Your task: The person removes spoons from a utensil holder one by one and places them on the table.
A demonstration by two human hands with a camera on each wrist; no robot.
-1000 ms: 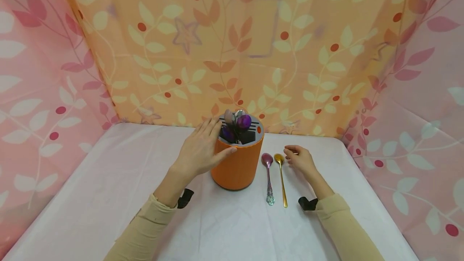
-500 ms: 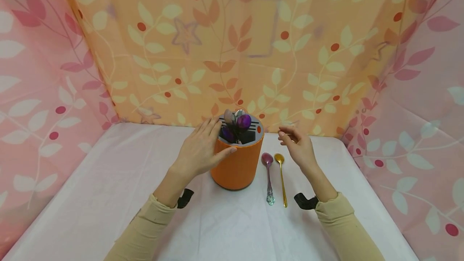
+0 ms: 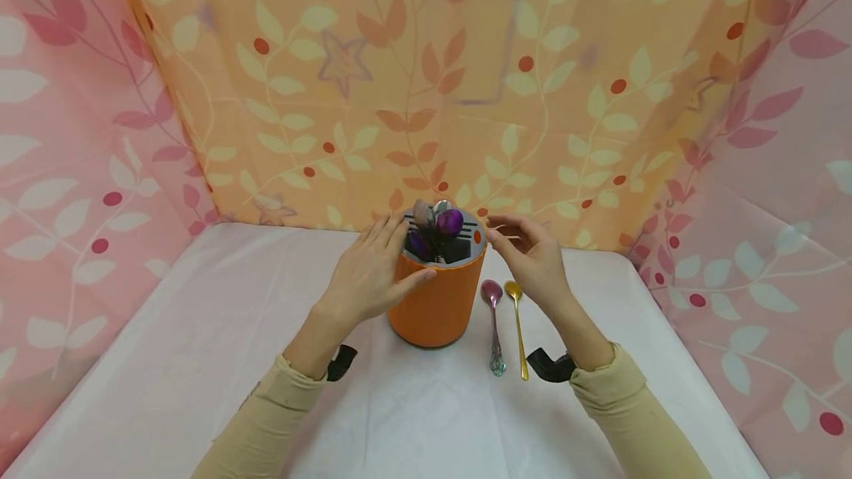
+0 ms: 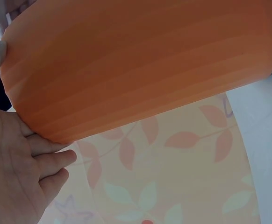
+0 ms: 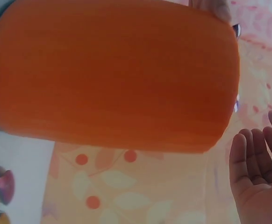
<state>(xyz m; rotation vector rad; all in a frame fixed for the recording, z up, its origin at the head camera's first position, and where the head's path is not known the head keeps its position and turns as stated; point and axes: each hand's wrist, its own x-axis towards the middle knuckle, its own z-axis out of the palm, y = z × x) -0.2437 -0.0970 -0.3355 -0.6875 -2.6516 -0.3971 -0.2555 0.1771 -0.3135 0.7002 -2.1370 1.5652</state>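
While the left hand [image 3: 364, 272] lies against the left side of the orange holder [image 3: 435, 309], its fingers nearly straight along the rim and its thumb across the near wall, I see the right hand [image 3: 535, 253] just beside the rim on the opposite side; its fingers are loosely bent and grip nothing, and the right wrist view shows a gap between them and the wall. The holder stands upright on the white surface [image 3: 426, 420]; the purple utensil [image 3: 450, 222] and a few others rise from its slotted top; the pink spoon [image 3: 493, 316] lies right of the holder, near its base, and the gold spoon [image 3: 518, 328] lies a little farther out on that side.

I judge the step in hand to be steadying the holder from both sides; to do that well I would bring the right fingers in flat, just below the rim and level with the left ones, so that the push is even; too much force up high could tip so tall a body, so I favour a light touch; I would also steer clear of the purple utensil; how firmly the left fingers press, I cannot tell.
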